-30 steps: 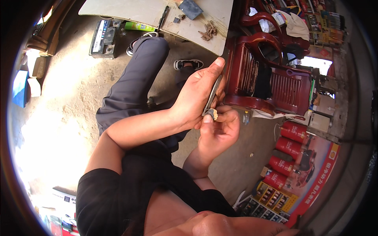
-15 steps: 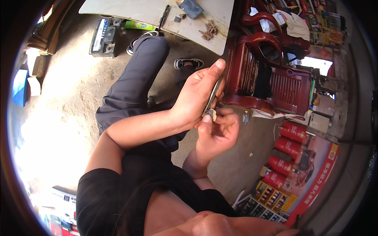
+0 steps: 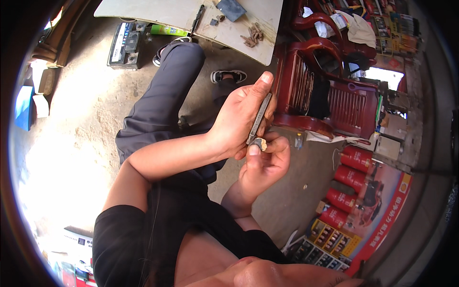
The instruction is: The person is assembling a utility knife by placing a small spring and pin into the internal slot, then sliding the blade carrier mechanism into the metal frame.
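My left hand [image 3: 237, 115] is closed round a slim dark-grey metal rod [image 3: 259, 117], its thumb stretched up along the upper end. The rod slants down toward a small lump, dark on one side and pale yellow on the other [image 3: 261, 143]. Between thumb and bent fingers, my right hand [image 3: 266, 162] pinches this lump, just below the left hand. The rod's lower tip meets or nearly meets the lump's dark side; contact is too small to tell. What the lump is made of I cannot make out.
Ahead stands a cream table [image 3: 158, 10] with a dark flat block [image 3: 231, 9], a black pen-like tool [image 3: 197, 20] and brown fragments [image 3: 252, 36]. A battery [image 3: 125, 47] and green can [image 3: 169, 31] are on the floor. Right are red wooden chairs [image 3: 306, 86] and red cylinders [image 3: 351, 179].
The rod has turned slightly, showing more of its flat face. The lump has been tilted in my right fingers, so more of its pale side shows. Both hands stay nearly in place.
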Motion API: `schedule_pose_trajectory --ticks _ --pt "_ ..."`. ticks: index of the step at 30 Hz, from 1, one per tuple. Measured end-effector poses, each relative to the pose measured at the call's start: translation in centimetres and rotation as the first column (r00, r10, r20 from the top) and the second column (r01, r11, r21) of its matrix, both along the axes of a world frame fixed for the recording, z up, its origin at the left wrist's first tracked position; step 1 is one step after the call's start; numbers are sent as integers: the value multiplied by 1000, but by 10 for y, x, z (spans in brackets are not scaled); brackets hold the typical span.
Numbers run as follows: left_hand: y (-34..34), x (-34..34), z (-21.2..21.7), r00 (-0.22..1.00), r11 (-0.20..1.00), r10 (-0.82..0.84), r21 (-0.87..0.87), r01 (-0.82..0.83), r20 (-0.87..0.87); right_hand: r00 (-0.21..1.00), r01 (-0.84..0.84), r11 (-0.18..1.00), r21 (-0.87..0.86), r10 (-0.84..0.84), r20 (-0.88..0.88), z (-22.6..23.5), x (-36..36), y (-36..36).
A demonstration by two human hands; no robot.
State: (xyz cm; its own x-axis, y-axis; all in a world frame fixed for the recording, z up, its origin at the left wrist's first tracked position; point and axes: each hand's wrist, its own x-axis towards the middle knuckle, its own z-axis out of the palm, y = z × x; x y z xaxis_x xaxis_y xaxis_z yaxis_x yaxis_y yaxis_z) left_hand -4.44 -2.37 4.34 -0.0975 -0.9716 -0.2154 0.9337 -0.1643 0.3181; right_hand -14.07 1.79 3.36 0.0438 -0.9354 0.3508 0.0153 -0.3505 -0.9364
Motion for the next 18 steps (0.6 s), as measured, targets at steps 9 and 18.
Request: schedule_pose_trajectory --ticks 9,18 --pt "-2 -3 4 1000 1000 2 -27 -2 -6 999 33 999 -39 -33 1 5 2 0" --pt "-2 -5 -4 997 997 55 -57 -53 47 1000 19 998 58 -18 -10 7 2 5"
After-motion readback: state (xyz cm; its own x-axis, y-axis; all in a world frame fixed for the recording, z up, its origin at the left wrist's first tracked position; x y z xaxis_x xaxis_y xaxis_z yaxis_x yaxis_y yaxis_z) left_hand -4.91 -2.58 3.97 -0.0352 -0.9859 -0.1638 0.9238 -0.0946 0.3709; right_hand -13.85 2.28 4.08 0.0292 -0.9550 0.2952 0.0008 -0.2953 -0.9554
